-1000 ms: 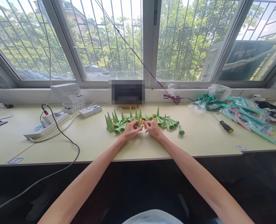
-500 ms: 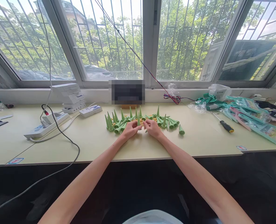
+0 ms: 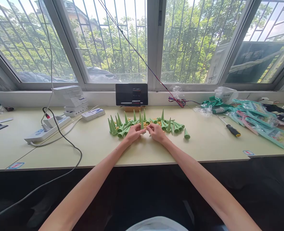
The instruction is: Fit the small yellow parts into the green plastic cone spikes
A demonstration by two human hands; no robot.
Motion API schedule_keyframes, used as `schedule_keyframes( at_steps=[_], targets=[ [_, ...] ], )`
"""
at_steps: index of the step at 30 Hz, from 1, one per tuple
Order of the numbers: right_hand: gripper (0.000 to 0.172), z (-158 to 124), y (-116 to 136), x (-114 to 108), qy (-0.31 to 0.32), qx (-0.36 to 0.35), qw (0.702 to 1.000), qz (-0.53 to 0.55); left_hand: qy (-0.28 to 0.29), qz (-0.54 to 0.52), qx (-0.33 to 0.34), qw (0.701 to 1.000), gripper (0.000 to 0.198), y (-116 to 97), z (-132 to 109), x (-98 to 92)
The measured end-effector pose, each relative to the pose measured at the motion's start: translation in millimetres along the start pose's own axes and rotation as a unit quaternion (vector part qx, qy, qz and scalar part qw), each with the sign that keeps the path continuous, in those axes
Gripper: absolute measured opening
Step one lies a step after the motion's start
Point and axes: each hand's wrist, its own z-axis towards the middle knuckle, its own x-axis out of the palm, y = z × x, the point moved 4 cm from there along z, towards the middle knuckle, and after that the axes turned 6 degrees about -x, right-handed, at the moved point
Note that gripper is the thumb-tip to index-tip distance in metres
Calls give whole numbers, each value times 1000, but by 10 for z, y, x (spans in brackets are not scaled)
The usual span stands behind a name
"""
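Green cones (image 3: 169, 126) stand and lie clustered in front of the dark tablet (image 3: 126, 94), with small yellow pieces (image 3: 159, 123) among them. Before the tablet, the left hand (image 3: 133, 134) has thumb and fingers closed on an upright cone (image 3: 142, 124). Beside it, also before the tablet, the right hand (image 3: 157, 132) has its fingertips drawn together; whether they clasp anything, I cannot tell. Right of the tablet lies a screwdriver (image 3: 232, 130); left of the tablet, white boxes (image 3: 71, 98) are stacked.
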Motion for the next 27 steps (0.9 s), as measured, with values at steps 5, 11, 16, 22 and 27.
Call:
schedule_keyframes(
  at_steps=[5,11,16,22,27],
  targets=[
    [31,7,-14,4,3,-6,1000,-29,12,-23,-8,1000,36,-2,2,4],
    [38,5,28,5,11,-15,999,-40,36,-54,-8,998,35,34,19,0],
    [41,4,61,5,17,-15,999,-49,52,-64,-15,997,32,83,36,-7],
    [49,-5,81,-2,23,-15,998,-55,58,-59,-15,996,33,88,34,1],
    [54,-1,80,5,30,-4,998,-52,50,-59,-19,997,35,75,31,6]
  ],
)
